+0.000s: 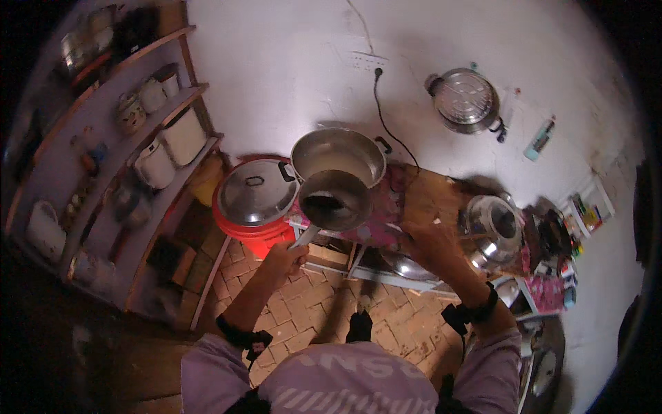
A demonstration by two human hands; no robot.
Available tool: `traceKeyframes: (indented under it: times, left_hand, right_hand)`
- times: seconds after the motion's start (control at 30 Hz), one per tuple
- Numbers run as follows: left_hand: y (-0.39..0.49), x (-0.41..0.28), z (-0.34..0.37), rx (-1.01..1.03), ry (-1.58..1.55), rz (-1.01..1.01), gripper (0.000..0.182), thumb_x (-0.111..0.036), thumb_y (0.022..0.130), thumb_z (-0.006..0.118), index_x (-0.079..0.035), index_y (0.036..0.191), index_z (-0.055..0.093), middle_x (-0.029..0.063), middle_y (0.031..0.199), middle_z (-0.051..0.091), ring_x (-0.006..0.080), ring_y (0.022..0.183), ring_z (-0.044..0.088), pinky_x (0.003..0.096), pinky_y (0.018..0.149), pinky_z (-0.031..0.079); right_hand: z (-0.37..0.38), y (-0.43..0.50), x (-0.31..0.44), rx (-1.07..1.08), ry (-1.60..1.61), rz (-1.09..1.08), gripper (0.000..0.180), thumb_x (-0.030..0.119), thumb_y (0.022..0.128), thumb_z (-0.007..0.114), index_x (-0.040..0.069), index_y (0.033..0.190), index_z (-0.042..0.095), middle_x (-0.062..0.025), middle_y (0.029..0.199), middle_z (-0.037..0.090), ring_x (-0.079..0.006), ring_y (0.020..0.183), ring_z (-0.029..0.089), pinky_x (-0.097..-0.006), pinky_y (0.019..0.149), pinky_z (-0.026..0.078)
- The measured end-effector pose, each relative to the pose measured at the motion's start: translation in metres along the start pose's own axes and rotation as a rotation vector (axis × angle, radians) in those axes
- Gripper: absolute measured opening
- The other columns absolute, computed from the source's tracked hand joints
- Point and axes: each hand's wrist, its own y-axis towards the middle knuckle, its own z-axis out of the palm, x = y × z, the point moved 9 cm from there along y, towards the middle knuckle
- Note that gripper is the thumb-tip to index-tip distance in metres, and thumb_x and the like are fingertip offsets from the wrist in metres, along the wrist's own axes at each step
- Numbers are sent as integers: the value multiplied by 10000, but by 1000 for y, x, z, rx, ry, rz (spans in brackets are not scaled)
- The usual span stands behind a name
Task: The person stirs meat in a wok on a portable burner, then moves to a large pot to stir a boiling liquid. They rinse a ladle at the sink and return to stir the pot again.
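My left hand [290,260] grips the pale handle of a round metal scoop [336,204], which looks like a dipper or small pan. The scoop hangs over the near rim of a large metal pot [336,145] with black side handles. Pale liquid seems to lie in that pot, and a dark patch shows inside the scoop. To the right, my right hand [421,246] is held over the table's front edge, beside a wooden board [429,199]. Its fingers are blurred; whether they hold the thin pale thing at their tips cannot be made out.
A red bucket [248,235] with a metal lid [258,191] stands left of the pot. Stacked metal basins [494,227] sit right of the board. Shelves [155,119] with containers line the left side. A black cord [385,121] runs down the wall from a power strip [370,61].
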Motion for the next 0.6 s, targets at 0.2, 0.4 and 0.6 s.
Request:
traceKeyframes:
  times: [0.2,0.4,0.6]
  left_hand:
    - [97,-40,12,-89,-54,75,123,-117,894,617,-18,900,546,31,671,532,58,427,379,228,388,268]
    - [176,-61,15,-221,-58,101,178,-145,878,645,-21,954,541,20,669,536,57,445,411,222,394,293]
    - [235,-63,2,-328,83,25,139,-128,864,645,-20,878,558,28,664,559,84,480,471,233,413,331]
  right_hand:
    - [18,136,-80,-186,-326,-155,181,159,793,624,132,971,611,-91,712,657,-259,671,679,-404,555,509]
    - [40,232,-160,-94,-359,-250,149,160,798,622,148,947,624,-79,713,661,-261,663,681,-409,566,517]
    - [70,282,-180,134,-184,-327,155,220,808,633,162,953,633,-86,738,672,-289,672,678,-415,554,510]
